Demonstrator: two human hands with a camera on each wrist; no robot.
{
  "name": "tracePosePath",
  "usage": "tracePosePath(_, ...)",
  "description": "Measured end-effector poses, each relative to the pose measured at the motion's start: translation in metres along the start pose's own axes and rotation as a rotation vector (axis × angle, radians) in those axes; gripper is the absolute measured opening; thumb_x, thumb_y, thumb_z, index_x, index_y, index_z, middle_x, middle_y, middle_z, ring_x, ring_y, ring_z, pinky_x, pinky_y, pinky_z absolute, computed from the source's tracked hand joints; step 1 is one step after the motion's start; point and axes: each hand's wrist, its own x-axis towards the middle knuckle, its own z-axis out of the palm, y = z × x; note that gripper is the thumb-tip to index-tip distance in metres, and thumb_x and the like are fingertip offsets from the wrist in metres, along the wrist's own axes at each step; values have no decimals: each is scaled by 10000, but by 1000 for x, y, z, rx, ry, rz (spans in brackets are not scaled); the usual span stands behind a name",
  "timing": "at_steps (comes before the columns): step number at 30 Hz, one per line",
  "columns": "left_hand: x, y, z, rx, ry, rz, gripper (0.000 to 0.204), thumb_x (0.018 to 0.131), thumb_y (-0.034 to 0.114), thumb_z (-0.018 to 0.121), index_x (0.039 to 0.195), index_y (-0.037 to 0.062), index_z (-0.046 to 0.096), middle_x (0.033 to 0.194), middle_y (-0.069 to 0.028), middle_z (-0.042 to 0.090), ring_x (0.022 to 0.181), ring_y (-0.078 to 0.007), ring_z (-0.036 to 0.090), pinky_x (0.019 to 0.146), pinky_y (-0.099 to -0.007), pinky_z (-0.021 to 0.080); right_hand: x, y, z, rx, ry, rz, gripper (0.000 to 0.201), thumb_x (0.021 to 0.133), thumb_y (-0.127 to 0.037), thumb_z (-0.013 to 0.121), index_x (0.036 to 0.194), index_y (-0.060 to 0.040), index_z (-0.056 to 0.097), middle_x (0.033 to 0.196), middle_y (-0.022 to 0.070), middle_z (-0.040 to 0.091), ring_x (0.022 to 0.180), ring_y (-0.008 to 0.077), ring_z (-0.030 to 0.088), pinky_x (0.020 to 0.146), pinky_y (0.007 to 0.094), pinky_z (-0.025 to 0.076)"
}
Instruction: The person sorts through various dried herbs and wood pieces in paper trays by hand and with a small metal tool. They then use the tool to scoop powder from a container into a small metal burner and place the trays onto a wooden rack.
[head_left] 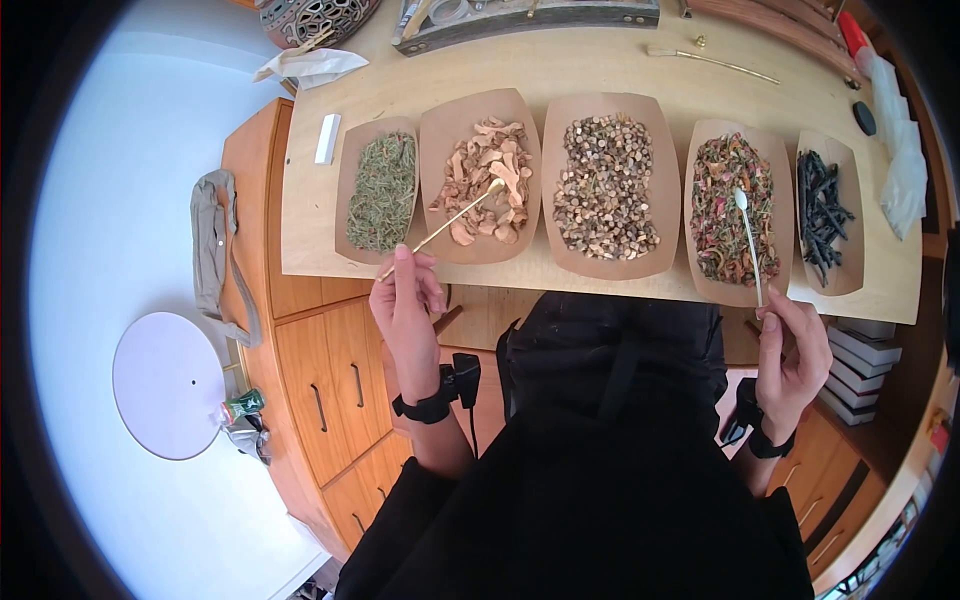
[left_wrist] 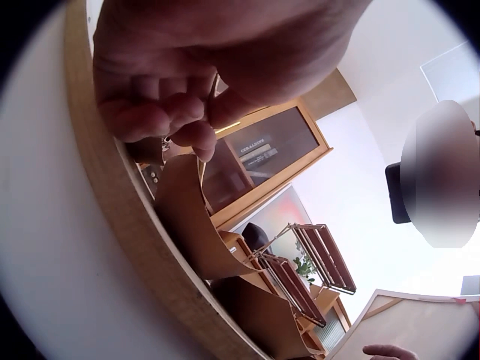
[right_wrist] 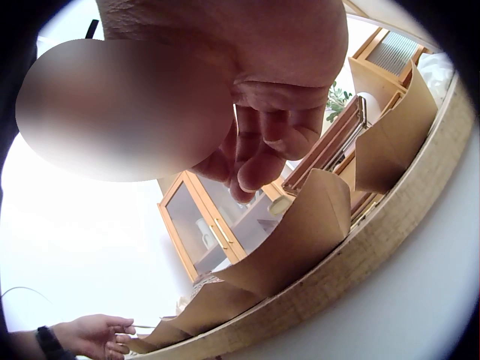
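Five brown paper trays stand in a row in the head view. My left hand (head_left: 408, 318) pinches a thin gold spoon (head_left: 450, 222), its tip over the orange-brown pieces (head_left: 475, 170) in the second tray from the left. My right hand (head_left: 792, 355) pinches a pale, silvery spoon (head_left: 750, 240) whose bowl lies over the mixed red and green dried bits (head_left: 722, 190) of the fourth tray. The others hold green needles (head_left: 382, 190), small round tan pieces (head_left: 605, 185) and dark sticks (head_left: 822, 215). In the wrist views, the left hand (left_wrist: 217, 60) and right hand (right_wrist: 247, 97) have curled fingers.
The trays sit near the front edge of a wooden table (head_left: 480, 75). Behind them are a grey wooden box (head_left: 530, 20), a brush (head_left: 715, 64) and a patterned pot (head_left: 312, 20). A white block (head_left: 327, 139) lies left; a black disc (head_left: 864, 118) and clear plastic (head_left: 900, 150) lie right.
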Motion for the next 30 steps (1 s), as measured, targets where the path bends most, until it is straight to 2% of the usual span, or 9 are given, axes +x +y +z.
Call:
tracePosePath(18,-1,3,6,78,-4,25,382,1083,310,518,879,14,647,573,9,504,476,-58,414,478,-219,345,-1,-1,3,5,-4,6,300,878,106,641,1153,13,716,828,73,660,625,87,526,542,212,393)
tracePosePath(21,-1,3,5,61,-21,34,367,1089,292,506,866,34,642,596,20,515,498,-40,436,471,-196,316,0,-1,4,6,3,5,295,874,107,644,1144,15,718,823,69,657,620,86,522,540,213,389)
tracePosePath(27,-3,6,7,86,-35,22,388,1088,318,507,886,16,644,560,33,431,478,-46,374,462,-213,331,0,-2,4,0,-3,21,290,864,111,649,1128,15,725,805,63,646,609,87,508,538,219,382)
tracePosePath(30,-5,7,9,149,-47,79,383,1092,310,496,905,11,644,566,38,421,483,-43,368,463,-211,331,0,-3,5,-2,-7,13,286,863,108,654,1124,15,725,794,60,638,606,91,505,540,221,383)
